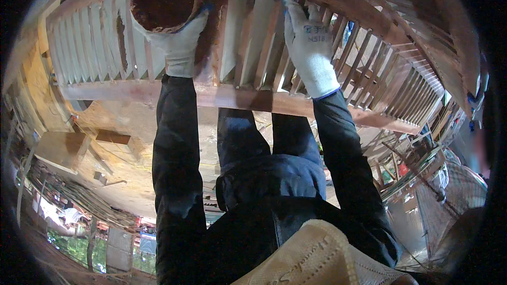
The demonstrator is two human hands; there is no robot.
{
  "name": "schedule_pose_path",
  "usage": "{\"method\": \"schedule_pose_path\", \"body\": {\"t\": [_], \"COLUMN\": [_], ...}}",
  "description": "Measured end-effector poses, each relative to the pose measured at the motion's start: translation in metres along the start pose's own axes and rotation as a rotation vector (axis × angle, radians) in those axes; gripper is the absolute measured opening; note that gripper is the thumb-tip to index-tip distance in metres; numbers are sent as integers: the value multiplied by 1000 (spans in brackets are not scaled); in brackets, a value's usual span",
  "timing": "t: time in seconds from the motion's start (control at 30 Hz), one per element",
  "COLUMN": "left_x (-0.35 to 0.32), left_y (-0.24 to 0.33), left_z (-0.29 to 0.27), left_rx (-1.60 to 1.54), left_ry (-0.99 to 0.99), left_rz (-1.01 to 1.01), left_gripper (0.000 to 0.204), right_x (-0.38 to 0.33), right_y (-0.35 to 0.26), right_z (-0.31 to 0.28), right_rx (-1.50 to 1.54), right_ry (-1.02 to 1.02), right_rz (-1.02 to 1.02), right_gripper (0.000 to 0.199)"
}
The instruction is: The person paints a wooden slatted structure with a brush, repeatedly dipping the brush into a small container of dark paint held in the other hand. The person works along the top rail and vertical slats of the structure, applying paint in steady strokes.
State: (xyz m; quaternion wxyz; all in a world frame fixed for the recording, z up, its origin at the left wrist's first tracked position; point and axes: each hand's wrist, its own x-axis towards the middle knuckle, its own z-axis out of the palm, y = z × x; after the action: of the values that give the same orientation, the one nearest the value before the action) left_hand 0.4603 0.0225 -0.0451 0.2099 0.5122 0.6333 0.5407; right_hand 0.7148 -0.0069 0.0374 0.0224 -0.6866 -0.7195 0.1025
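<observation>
My left hand, in a white knit glove with blue fingertips, is closed round a round open can. Its inside is dark reddish brown and its rim is stained. The can stands out in front of a long brown wooden slatted panel. To the right, my right hand, gloved the same way, reaches over the panel's slats. Its thumb points away from me along a slat and its other fingers bend down. Whether something sits between those fingers is hidden.
More slatted brown woodwork curves off at the right. Beyond the panel's near edge, a wooden box and a smaller wooden block lie on the tan floor. Piled clutter is at the right. A cream cloth or mask hangs close at the bottom.
</observation>
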Motion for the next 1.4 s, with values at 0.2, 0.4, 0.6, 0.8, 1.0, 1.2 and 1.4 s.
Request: {"method": "schedule_pose_path", "body": {"t": [0.2, 0.4, 0.6, 0.8, 1.0, 1.2, 1.4], "left_x": [7, 10, 10, 7, 0, 2, 5], "left_y": [21, 16, 17, 21, 15, 15, 14], "left_z": [4, 2, 2, 1, 3, 3, 1], "left_rx": [39, 7, 48, 36, -114, -124, -44], "left_ry": [-32, -55, -32, -62, -78, -85, -100], "left_rz": [-70, -14, 13, -107, -251, -241, -158], "left_gripper": [127, 125, 125, 126, 127, 129, 130], "right_x": [0, 0, 9, 2, 25, 31, 20], "right_y": [7, -4, 1, 2, 21, -4, -24], "right_z": [-12, -10, 2, -8, -6, -1, -13], "right_rx": [250, 50, -23, 122, 158, 117, 113], "right_ry": [75, 83, 238, 100, 343, 201, 59], "right_rz": [25, -5, -95, -59, -196, -158, -110], "right_gripper": [40, 39, 39, 37, 39, 35, 34]}}
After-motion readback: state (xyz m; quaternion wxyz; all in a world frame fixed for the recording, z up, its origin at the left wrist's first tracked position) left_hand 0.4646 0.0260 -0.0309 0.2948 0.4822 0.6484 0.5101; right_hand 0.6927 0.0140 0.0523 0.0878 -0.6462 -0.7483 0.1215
